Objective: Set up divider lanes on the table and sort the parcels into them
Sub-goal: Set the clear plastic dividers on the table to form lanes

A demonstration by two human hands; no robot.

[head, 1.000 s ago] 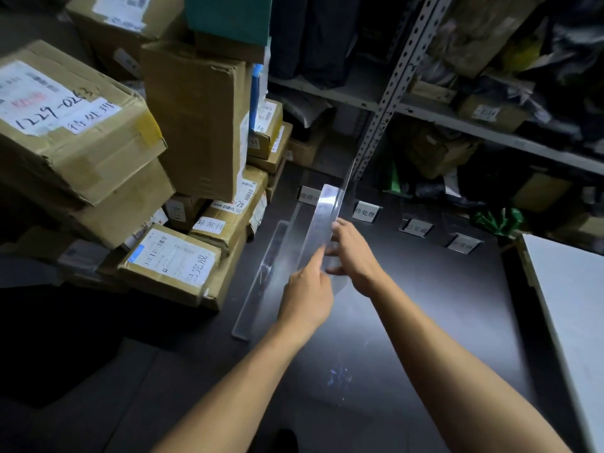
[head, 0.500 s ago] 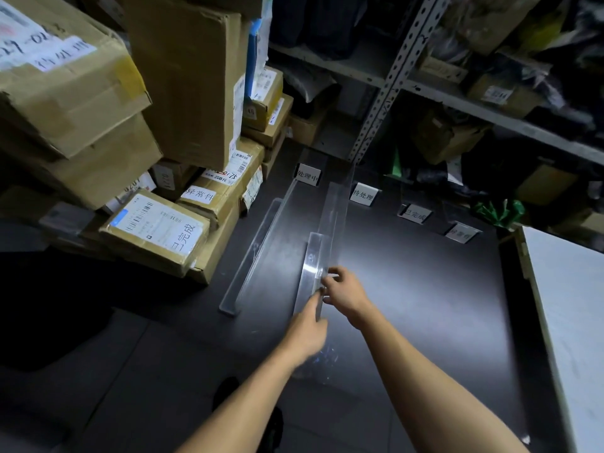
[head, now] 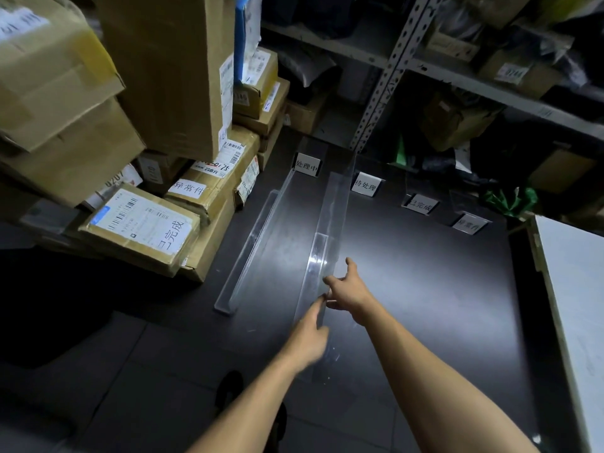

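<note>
A clear acrylic divider (head: pixel 330 223) stands lengthwise on the dark table (head: pixel 425 289), running from the label stands toward me. My left hand (head: pixel 309 341) pinches its near end. My right hand (head: pixel 348 291) holds the wall just beyond, fingertips on it and thumb raised. Another clear divider (head: pixel 255 243) stands to the left, parallel to the first. Cardboard parcels (head: pixel 140 227) with white labels are stacked at the table's left. Small label stands (head: pixel 306 165) line the far edge.
A metal shelf rack (head: pixel 385 80) with boxes and dark bags rises behind the table. A white board (head: pixel 575 305) lies at the right edge. A green bag (head: pixel 510 201) sits at the back right. Grey floor tiles (head: pixel 130 387) show below left.
Both hands have lowered the divider from a raised tilt down onto the table and drawn back toward its near end. The view has dipped and shifted left.
</note>
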